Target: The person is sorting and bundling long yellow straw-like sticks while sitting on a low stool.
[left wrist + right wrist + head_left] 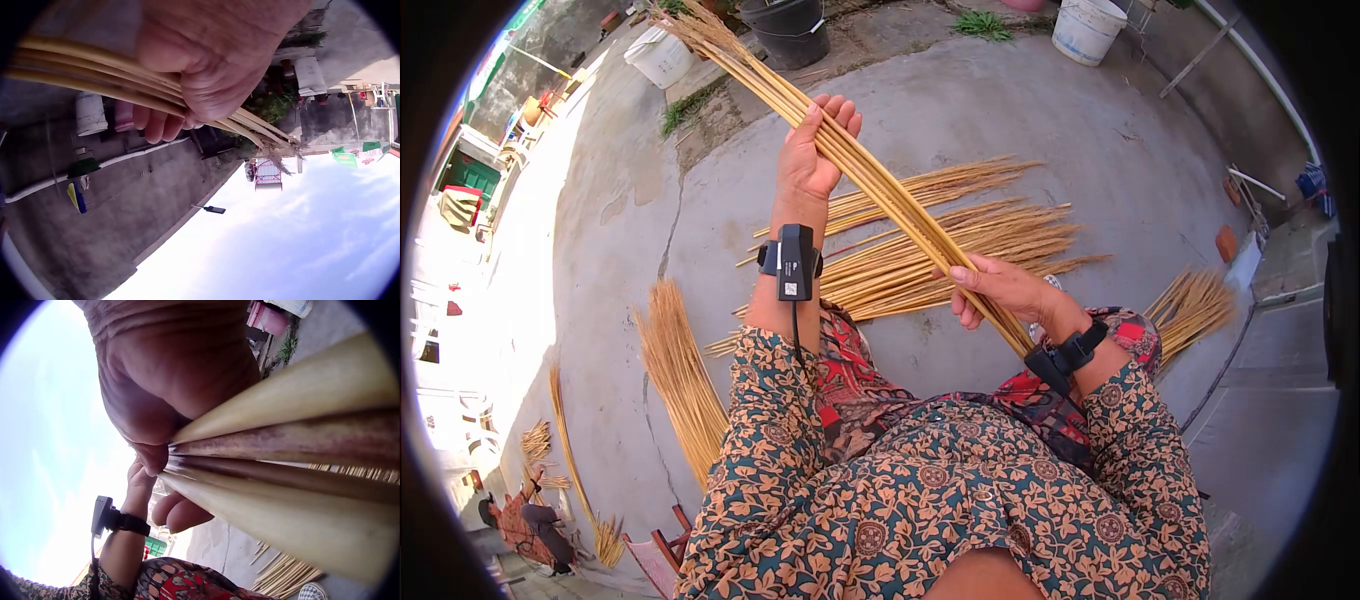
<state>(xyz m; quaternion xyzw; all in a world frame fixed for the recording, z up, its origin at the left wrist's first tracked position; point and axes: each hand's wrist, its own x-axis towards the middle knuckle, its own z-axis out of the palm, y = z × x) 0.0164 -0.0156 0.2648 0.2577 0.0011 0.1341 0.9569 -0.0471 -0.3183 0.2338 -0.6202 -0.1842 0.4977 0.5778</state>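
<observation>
The bundle of stalks (893, 200) hangs in the air in front of me, slanting across my body, feathery heads out beyond my left side and bare ends down by my right wrist. Such long, thin stems would likely splay or sag under one grip, so I have them at two places, well apart. My left hand (812, 165) is curled around the bundle below the heads, thumb laid over it. My right hand (1008, 287) pinches it nearer the bare ends, thumb on top and fingers beneath, seemingly to keep the stems together. The stretch between my hands runs straight. The right wrist view is so close and blurred that I can't tell how tightly those fingers press.

Below, on the concrete floor (1120, 190), the loose stalks (970, 255) lie in rough rows, heads to my right, probably kept that way so they're easy to pick up aligned. Another sheaf (683, 375) lies to my left, heads away from me, and a smaller heap (1195, 308) sits by my right knee. Farther out stand a black bucket (788, 35) and a white bucket (1088, 32).
</observation>
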